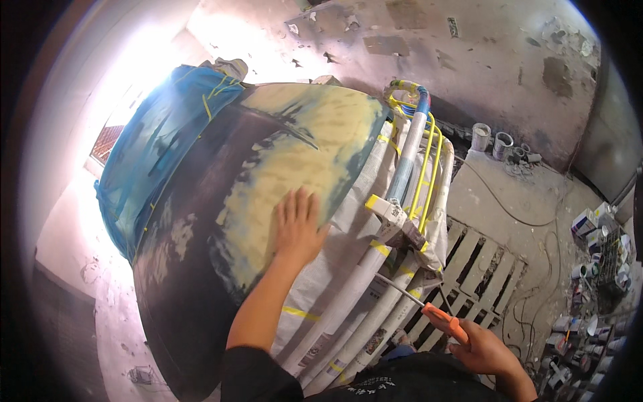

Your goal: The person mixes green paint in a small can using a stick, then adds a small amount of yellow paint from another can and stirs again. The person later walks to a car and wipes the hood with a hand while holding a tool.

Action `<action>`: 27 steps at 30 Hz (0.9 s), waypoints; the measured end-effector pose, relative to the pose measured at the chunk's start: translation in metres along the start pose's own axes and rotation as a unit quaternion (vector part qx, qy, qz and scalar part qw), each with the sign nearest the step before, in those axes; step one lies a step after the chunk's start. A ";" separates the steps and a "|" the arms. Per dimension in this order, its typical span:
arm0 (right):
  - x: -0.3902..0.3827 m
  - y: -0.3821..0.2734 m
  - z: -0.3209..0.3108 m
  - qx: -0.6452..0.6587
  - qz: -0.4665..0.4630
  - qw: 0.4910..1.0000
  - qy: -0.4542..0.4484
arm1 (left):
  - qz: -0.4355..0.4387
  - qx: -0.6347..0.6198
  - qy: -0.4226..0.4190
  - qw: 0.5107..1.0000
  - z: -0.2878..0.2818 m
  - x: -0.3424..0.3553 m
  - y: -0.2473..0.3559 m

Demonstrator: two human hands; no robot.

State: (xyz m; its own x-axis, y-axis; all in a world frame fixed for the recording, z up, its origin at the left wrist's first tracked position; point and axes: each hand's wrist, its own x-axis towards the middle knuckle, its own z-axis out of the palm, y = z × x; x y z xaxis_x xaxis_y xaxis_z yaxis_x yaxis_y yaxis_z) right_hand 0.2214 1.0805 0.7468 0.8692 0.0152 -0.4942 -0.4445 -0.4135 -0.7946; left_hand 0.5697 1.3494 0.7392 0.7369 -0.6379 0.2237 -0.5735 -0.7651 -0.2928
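Observation:
My left hand lies flat, fingers stretched, on the pale yellow filler patch of a large curved dark body panel. In my right hand is an orange-handled tool with a long thin metal tube, which looks like an air blow gun. My fingers are wrapped around its handle, and its tube points up and left across paper-wrapped rails. White masking sheet covers the area right of the panel, held with yellow tape.
Blue plastic film covers the panel's far left part. Yellow metal rails stand to the right. Beyond them is a wooden pallet. Hoses trail over the floor, with buckets by the wall and many cans at far right.

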 end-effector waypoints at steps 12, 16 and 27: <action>-0.011 0.022 0.001 -0.020 -0.014 1.000 0.002 | 0.083 0.119 -0.015 0.989 0.009 0.005 0.016; -0.009 0.038 -0.012 -0.041 -0.061 0.997 -0.006 | -0.062 0.095 -0.035 0.993 0.002 -0.124 -0.024; 0.016 0.060 -0.066 -0.082 -0.082 0.984 -0.136 | -0.550 0.035 -0.008 0.834 -0.022 -0.369 -0.119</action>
State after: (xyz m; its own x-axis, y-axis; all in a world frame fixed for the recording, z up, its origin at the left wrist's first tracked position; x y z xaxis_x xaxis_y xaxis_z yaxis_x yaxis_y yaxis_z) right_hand 0.2228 0.9959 0.7148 0.8259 0.3279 -0.4587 -0.2431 -0.5270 -0.8144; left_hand 0.3587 1.6742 0.7117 0.8085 0.4486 0.3810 0.4752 -0.8795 0.0270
